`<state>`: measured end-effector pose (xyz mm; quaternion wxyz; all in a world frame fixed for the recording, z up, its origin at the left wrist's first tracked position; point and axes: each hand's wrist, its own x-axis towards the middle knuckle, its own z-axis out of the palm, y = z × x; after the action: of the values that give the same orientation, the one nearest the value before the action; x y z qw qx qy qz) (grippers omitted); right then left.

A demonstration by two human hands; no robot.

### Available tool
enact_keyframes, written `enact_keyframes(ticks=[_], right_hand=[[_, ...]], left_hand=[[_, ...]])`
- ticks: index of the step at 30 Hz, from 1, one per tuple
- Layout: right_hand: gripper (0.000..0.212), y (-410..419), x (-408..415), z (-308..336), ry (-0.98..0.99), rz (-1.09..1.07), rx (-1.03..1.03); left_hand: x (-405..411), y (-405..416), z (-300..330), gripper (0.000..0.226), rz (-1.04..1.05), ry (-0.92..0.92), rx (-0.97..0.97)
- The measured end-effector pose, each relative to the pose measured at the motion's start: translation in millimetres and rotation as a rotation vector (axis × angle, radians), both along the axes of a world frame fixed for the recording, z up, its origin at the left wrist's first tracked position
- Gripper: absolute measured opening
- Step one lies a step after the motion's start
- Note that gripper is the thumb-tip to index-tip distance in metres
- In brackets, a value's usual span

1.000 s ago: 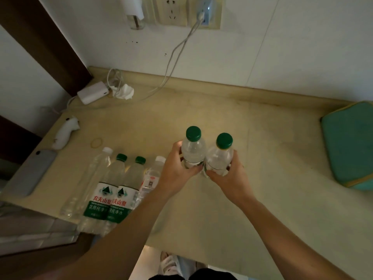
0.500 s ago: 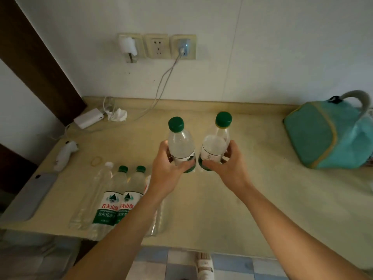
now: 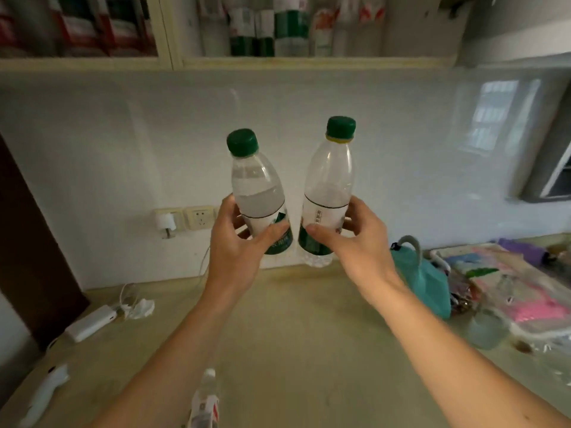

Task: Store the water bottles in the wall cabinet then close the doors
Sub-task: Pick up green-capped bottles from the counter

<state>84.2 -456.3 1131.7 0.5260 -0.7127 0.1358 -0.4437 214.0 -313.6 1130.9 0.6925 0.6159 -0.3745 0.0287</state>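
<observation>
The left hand (image 3: 239, 251) grips the left bottle (image 3: 259, 199) around its label, thumb across the front and fingers curled behind. The right hand (image 3: 355, 242) grips the right bottle (image 3: 327, 193) the same way, thumb on the lower label and fingers wrapped round the far side. Both bottles have green caps and stand nearly upright, the left one leaning slightly left and the right one slightly right. They are held side by side above the counter (image 3: 293, 329), close at the base but not clearly touching, with their tops further apart. The left bottle is partly filled with water; the right one looks clear in its upper part.

The cabinet (image 3: 278, 61) runs along the top edge, above both bottles and well apart from them. Through its open front stand rows of bottles, blurred, with green and red labels.

A third bottle (image 3: 205, 396) lies on the counter near the lower edge, between the 2 forearms. At the left lie a white charger (image 3: 91, 322) and a crumpled tissue (image 3: 143, 307), with a white object (image 3: 46, 390) nearer the corner. A socket (image 3: 199, 217) sits on the wall just left of the left hand. A teal bag (image 3: 429, 285) sits behind the right forearm, with plastic packets (image 3: 525, 291) beside it.
</observation>
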Motion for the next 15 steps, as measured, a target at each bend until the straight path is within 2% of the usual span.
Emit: enact_keyframes(ticks=[3, 8, 15], right_hand=[[0.053, -15, -9, 56, -0.087, -0.019, -0.066], [0.06, -43, -17, 140, -0.21, -0.036, -0.145], [0.05, -80, -13, 234, -0.338, -0.046, -0.269]], left_hand=[[-7, -18, 55, 0.063, -0.019, -0.061, -0.087], [-18, -49, 138, 0.062, -0.029, -0.169, -0.165], [-26, -90, 227, 0.056, 0.014, -0.221, -0.286]])
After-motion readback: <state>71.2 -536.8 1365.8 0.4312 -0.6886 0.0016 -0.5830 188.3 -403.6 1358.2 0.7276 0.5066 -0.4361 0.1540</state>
